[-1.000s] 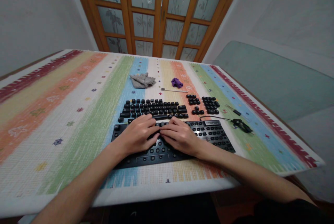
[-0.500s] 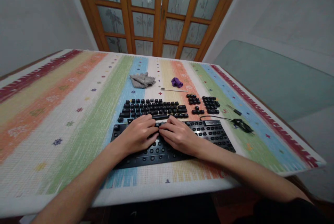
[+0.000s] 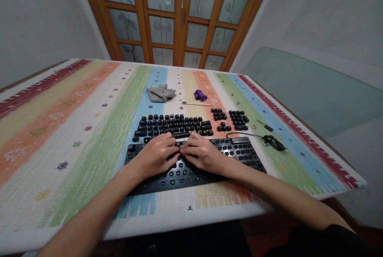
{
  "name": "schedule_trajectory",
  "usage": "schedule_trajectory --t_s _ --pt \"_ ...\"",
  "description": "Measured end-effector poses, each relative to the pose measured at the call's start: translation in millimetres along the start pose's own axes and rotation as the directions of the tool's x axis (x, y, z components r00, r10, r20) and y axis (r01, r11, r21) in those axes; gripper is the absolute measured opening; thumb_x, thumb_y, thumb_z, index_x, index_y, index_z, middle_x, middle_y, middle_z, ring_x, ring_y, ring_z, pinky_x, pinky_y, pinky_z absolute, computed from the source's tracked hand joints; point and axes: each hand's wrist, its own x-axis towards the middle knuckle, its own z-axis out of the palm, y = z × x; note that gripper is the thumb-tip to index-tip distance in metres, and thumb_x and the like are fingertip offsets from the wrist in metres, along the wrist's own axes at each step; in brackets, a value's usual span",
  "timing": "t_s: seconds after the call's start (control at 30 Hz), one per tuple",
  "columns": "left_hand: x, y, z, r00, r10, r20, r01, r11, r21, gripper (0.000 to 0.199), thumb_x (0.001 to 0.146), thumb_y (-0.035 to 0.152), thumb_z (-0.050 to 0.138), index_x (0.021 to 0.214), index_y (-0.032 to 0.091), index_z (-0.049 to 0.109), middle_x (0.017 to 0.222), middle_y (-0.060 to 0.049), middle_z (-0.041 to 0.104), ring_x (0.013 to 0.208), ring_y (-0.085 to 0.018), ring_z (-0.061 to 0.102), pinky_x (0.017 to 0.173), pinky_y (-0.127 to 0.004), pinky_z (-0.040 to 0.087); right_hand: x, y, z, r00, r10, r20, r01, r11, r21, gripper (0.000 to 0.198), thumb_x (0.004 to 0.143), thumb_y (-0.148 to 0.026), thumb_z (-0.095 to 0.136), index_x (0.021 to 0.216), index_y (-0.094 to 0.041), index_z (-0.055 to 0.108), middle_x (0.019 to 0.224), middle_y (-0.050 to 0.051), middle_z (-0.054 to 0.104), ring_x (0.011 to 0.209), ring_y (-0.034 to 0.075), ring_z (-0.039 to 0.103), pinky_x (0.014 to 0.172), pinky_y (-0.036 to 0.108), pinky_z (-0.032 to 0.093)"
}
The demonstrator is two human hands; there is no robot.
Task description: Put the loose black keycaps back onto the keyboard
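Observation:
A black keyboard (image 3: 172, 183) lies in front of me, with most of its keycaps off and the bare key posts showing. Over its upper middle, my left hand (image 3: 159, 154) and my right hand (image 3: 204, 155) meet with fingertips together. Both are closed in a pinch, and whatever sits between the fingers is hidden. Just behind the keyboard, loose black keycaps (image 3: 176, 124) stand in rows in their layout order. The long space bar keycap (image 3: 180, 135) lies right beyond my fingers. Smaller groups of keycaps (image 3: 238, 120) sit to the right.
Farther back lie a crumpled grey cloth (image 3: 161, 93), a purple cloth (image 3: 200, 95) and a thin stick-like tool (image 3: 197, 104). At right are a small tool with a black handle (image 3: 268, 128) and the bundled cable (image 3: 273, 143). A striped tablecloth (image 3: 98, 161) covers the table.
The view has shifted slightly, so everything sits a little farther left. My hands stay together at the same part of the keyboard, with only slight finger movement.

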Motion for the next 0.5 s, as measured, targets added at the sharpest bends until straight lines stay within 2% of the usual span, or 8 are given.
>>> schedule_trajectory --t_s 0.1,0.23,0.4,0.5 --pt "0 0 0 1.0 -0.002 0.003 0.002 1.0 -0.01 0.022 0.095 0.019 0.053 0.08 0.014 0.069 0.075 -0.005 0.06 0.073 -0.018 0.049 0.07 -0.032 0.046 -1 -1 2 1.0 -0.013 -0.003 0.013 0.999 -0.052 0.025 0.099 -0.016 0.05 0.091 -0.012 0.072 0.086 0.009 0.071 0.078 0.019 0.051 0.072 0.034 0.05" --pt "0 -1 -1 1.0 -0.022 -0.001 0.022 1.0 -0.015 0.022 0.095 0.021 0.054 0.081 0.014 0.069 0.074 -0.005 0.06 0.073 -0.018 0.049 0.068 -0.033 0.046 -4 -3 -1 1.0 0.001 -0.016 -0.002 1.0 -0.025 0.021 0.097 -0.017 0.052 0.097 -0.012 0.073 0.094 0.008 0.074 0.08 0.019 0.051 0.074 0.034 0.051" --pt "1 0 -2 0.999 -0.032 -0.017 0.031 0.999 -0.033 0.024 0.097 0.024 0.053 0.083 0.014 0.069 0.075 -0.005 0.058 0.073 -0.017 0.047 0.066 -0.031 0.043 -15 -9 -12 0.994 0.062 0.088 -0.051 0.991 -0.125 0.029 0.094 -0.022 0.055 0.119 -0.014 0.068 0.121 0.015 0.061 0.106 0.025 0.05 0.091 0.044 0.049" --pt "2 1 0 1.0 -0.022 -0.004 0.022 0.998 -0.059 0.028 0.099 0.023 0.05 0.08 0.015 0.069 0.074 -0.004 0.058 0.072 -0.016 0.047 0.066 -0.03 0.042 -19 -10 -16 0.983 0.116 0.145 -0.093 0.983 -0.158 0.034 0.093 -0.024 0.056 0.125 -0.017 0.066 0.127 0.016 0.054 0.114 0.028 0.045 0.095 0.049 0.047"
